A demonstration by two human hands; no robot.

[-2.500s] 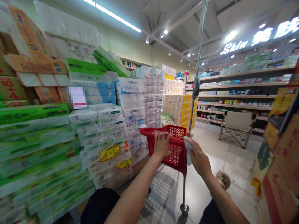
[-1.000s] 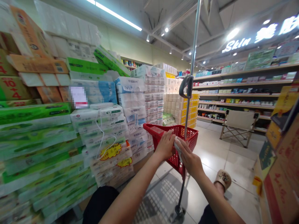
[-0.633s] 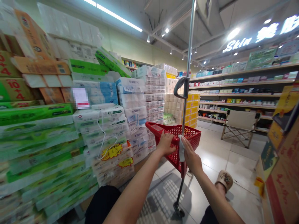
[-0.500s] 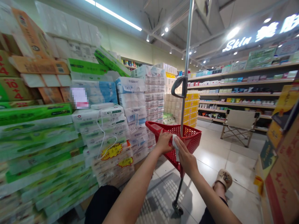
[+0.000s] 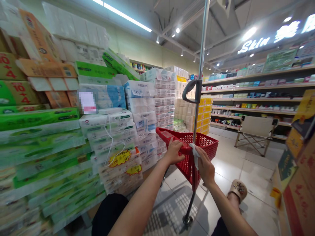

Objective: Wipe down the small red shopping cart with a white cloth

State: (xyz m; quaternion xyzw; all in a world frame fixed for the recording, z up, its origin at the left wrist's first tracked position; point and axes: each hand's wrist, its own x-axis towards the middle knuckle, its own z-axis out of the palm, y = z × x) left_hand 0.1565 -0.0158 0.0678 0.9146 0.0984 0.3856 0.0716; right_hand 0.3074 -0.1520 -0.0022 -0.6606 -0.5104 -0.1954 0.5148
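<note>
A red plastic shopping basket (image 5: 208,144) is mounted on a wheeled metal pole (image 5: 202,42) that rises through it. My left hand (image 5: 174,151) is closed round the near rim of the basket, left of the pole. At the near corner, my right hand (image 5: 205,166) presses a white cloth (image 5: 195,153) against the red rim. The fingers are bent over the cloth, and part of it hangs down below them. A dark grey loop handle (image 5: 193,92) is fixed to the pole above both hands.
Tall stacks of packaged tissue (image 5: 108,131) stand close on my left. A folding chair (image 5: 257,129) is on the tiled floor at the right, before stocked shelves (image 5: 253,88). Cardboard boxes (image 5: 299,183) line the right edge. My foot in a beige clog (image 5: 238,190) rests nearby.
My right hand and the cloth have shifted right along the rim to its corner, away from my left hand. The left hand keeps hold of the rim. The view has swung slightly left.
</note>
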